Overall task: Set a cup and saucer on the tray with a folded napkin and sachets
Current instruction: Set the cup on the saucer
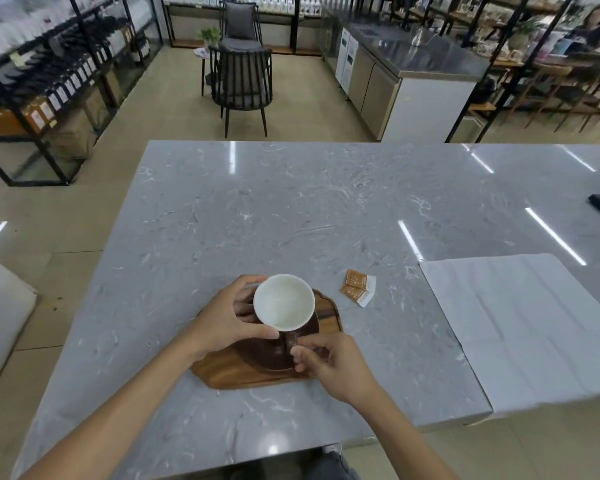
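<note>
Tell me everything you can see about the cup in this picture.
The cup is white inside and dark brown outside, glossy like glazed ceramic, and empty. It is upright above the dark saucer on the wooden tray; whether it touches the saucer is unclear. The left hand grips its rim and side; the right hand pinches its brown handle.

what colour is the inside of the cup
White inside the cup, with a dark brown handle; the head view shows it.
</note>
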A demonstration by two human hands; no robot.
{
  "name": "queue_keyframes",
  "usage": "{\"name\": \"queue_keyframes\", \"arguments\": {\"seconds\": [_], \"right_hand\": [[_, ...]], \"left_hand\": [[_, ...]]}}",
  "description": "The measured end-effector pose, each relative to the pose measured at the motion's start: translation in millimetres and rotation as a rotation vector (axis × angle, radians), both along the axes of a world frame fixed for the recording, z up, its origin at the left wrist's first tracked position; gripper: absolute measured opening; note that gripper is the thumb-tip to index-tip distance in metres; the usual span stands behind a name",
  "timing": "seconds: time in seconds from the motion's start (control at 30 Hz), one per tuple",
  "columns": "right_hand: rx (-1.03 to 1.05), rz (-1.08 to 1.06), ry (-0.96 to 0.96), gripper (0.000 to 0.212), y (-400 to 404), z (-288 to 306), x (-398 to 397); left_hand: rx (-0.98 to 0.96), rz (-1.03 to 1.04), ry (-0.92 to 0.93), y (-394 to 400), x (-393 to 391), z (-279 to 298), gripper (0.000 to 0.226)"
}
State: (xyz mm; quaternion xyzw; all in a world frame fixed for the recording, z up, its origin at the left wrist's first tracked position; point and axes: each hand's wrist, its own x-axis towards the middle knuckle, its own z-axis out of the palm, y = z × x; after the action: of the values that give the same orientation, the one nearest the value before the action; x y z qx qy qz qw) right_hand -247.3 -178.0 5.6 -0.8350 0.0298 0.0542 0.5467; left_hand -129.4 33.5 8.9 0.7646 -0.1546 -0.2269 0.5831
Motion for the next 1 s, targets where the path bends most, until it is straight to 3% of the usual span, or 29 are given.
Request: {"name": "queue_keyframes", "arguments": {"seconds": [0.5,0.67,0.8,0.87,0.93,1.0], "right_hand": [[-0.013,0.041,0.051,0.011,8,-15,-11],[-0.01,0.068,0.014,0.013,3,-16,-12],[-0.026,-0.177,-0.095,0.015,-7,-18,-8],[-0.041,-0.258,-0.146,0.026,-9,-17,0],[-0.026,-0.196,-0.129,0.048,-9,-13,9],[0.021,-0.095,-0.102,0.056,-6,-10,13]], "left_hand": [[0.02,0.025,0.0,12,-18,-14,0.091],[0.072,0.02,-0.081,14,-21,-11,0.094],[0.16,0.095,-0.186,20,-31,-19,0.095],[0.156,0.14,-0.179,21,-34,-25,0.094],[0.11,0.174,-0.159,19,-37,-27,0.094],[0.07,0.186,-0.146,17,-40,-28,0.089]]}}
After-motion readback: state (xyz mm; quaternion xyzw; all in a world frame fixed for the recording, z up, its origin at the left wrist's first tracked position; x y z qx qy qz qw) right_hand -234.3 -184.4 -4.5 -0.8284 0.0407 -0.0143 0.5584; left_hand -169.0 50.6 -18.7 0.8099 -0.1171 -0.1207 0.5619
